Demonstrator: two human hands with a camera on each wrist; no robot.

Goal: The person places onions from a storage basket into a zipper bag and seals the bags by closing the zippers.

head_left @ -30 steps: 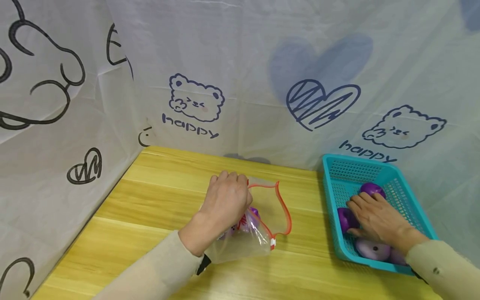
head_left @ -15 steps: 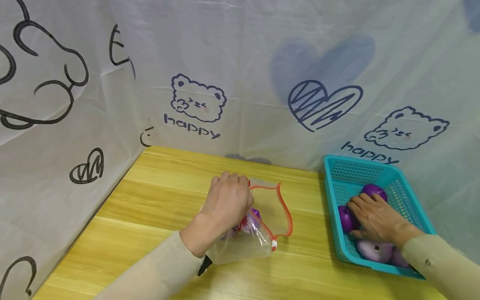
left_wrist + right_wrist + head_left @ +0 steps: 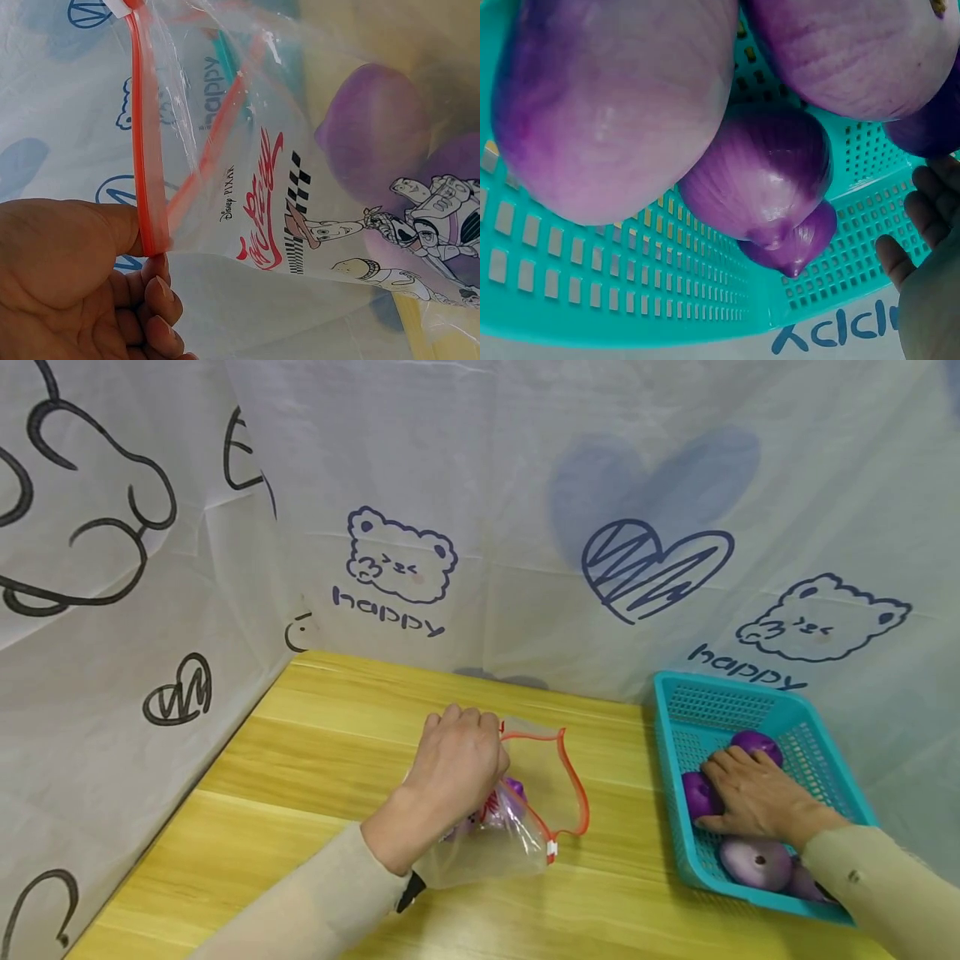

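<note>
My left hand (image 3: 457, 768) pinches the red-edged opening of a clear zip bag (image 3: 487, 860) standing on the table. In the left wrist view the thumb and fingers close on the bag's red zip strip (image 3: 150, 150). Purple onions (image 3: 375, 135) lie inside the bag, behind printed cartoon figures. My right hand (image 3: 757, 793) is down in a turquoise basket (image 3: 675, 852), its thumb and fingers around a dark purple onion (image 3: 699, 795) near the left wall. Its palm side is hidden from above. The right wrist view shows fingertips (image 3: 896, 259) beside that onion (image 3: 930, 127).
More onions lie in the basket: a dark one (image 3: 757, 746) beyond the hand and a pale one (image 3: 756, 862) nearer. The basket stands at the right of the wooden table (image 3: 315, 752). A white printed cloth (image 3: 517, 610) closes off the back and left side.
The dark onion at my right hand has shifted slightly toward the back of the basket, and my thumb and fingers have settled around it. My left hand keeps its place on the bag.
</note>
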